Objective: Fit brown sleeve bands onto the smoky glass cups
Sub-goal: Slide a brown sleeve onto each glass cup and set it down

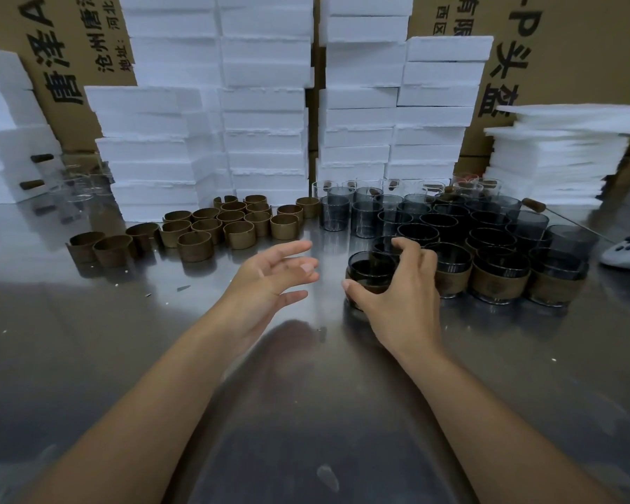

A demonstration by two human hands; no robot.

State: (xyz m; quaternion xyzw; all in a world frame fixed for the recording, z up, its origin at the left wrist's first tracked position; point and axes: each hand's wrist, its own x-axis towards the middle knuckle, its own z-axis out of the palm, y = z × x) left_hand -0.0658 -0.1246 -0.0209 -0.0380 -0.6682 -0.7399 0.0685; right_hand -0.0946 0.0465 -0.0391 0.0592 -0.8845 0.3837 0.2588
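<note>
Right hand (404,300) is wrapped round a smoky cup (370,267) standing on the steel table (306,412), thumb on the near left side and fingers curled over the far rim. That cup already has its brown band (364,281) sitting low on the wall. Left hand (270,278) is at 9 o'clock from the cup, palm turned inward, fingers loose and spread, holding nothing. There's a strip of steel showing between the two hands.

At 3 o'clock of the held cup, right up against it as far as I can tell, sits a row of banded cups (499,278). Behind those, at 1 o'clock, the bare smoky cups (379,216) are packed rim to rim, so that side is tight. The loose bands (211,227) stand in a cluster at 11 o'clock of the left hand, well apart from it, with open tabletop in between. From 4 round to 8 o'clock, toward the person, it's a wide stretch of steel crossed only by the forearms.

The far edge at 12 o'clock is walled off by foam blocks (262,103) and cardboard boxes (579,49), and a stack of thin foam sheets (561,158) sits at 2 o'clock.
</note>
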